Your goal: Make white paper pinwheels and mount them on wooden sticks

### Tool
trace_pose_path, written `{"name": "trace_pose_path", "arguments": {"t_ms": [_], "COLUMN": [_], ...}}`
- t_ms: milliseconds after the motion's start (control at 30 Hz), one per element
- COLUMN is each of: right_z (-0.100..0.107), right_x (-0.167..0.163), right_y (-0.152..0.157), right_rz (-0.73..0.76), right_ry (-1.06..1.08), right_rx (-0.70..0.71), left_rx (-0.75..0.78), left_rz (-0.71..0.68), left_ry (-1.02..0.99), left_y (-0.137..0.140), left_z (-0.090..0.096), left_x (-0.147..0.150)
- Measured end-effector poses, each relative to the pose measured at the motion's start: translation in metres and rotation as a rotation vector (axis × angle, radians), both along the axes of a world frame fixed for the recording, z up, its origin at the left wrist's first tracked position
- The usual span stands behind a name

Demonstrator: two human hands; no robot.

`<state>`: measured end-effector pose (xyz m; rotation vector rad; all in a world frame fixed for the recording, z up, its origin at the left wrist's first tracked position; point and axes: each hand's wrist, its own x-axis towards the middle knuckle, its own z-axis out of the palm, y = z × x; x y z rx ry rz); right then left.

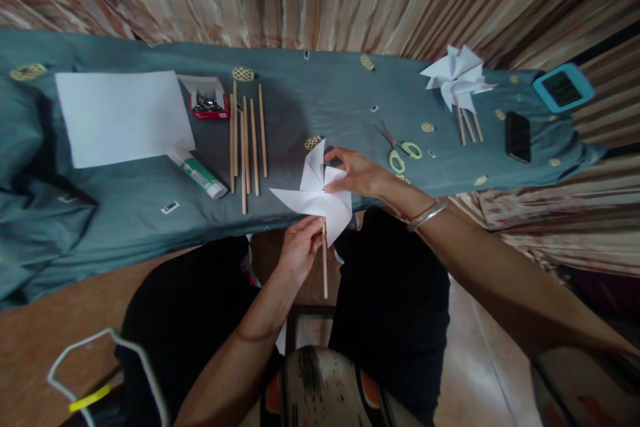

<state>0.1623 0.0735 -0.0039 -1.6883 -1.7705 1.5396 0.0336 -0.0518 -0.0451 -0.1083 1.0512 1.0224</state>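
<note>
A white paper pinwheel (336,208) on a wooden stick (325,267) is held over the table's front edge. My left hand (301,245) is closed around the upper part of the stick, just under the paper blades. With thumb and fingers, my right hand (355,172) grips the pinwheel near its centre and its upper right blade. The blades stand out to several sides, and the stick points down toward my lap. Parts of the stick are hidden behind the paper and my left fingers.
Left on the cloth-covered table (125,207) lie white paper sheets (120,119), a glue stick (200,173), a red box of metal pins (207,103) and several wooden sticks (253,147). Right are green-handled scissors (397,148), finished pinwheels (457,79), a phone (518,137) and a blue-framed timer (563,87).
</note>
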Motion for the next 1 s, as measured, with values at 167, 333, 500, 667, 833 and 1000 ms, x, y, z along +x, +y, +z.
{"name": "trace_pose_path", "arguments": {"t_ms": [167,333,500,667,833,1000], "right_z": [0.001,0.000,0.006,0.009,0.010,0.009], "right_x": [0.000,-0.002,-0.004,-0.002,-0.001,-0.002], "right_y": [0.001,0.000,-0.003,-0.004,-0.005,-0.005], "right_rz": [0.029,0.038,0.043,0.072,0.085,0.079], "right_ry": [-0.063,-0.070,-0.105,-0.058,-0.035,-0.092], "right_rx": [0.040,0.057,0.020,0.014,-0.005,0.020], "left_rx": [-0.012,0.003,0.028,0.008,0.011,0.006], "left_rz": [-0.001,0.000,0.035,0.054,0.064,0.069], "left_ry": [-0.010,-0.017,-0.036,-0.048,-0.069,-0.070], "left_y": [0.001,0.002,0.000,-0.001,-0.001,-0.001], "left_z": [0.002,0.002,0.001,0.002,-0.001,-0.004], "left_x": [0.000,-0.001,0.000,0.001,0.001,0.001]}}
